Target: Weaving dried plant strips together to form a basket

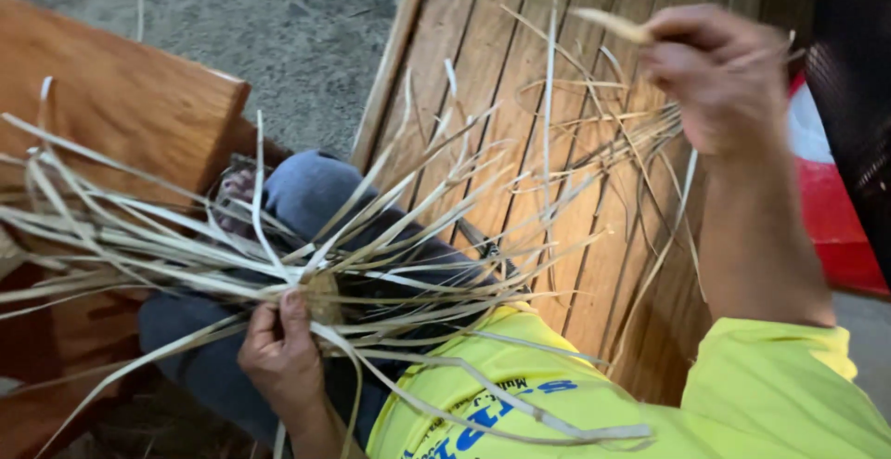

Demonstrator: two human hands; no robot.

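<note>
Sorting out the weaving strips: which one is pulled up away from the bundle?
The pale strip pinched in the right hand, raised at top right; the others fan out from the woven knot under the left hand.

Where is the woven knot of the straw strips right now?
Head view, lower left of centre: the woven knot sits under the left hand's thumb, over the blue-trousered knee.

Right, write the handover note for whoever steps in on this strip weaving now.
Left hand: pinching the small woven centre, where the pale flat strips cross, held over the lap.
Right hand: raised, gripping the end of one strip pulled up and away.
Strips fan out loose on both sides, across the wooden bench and slatted panel.
Done: only a small woven patch.
Left: nearly all strips lie unwoven.
</note>
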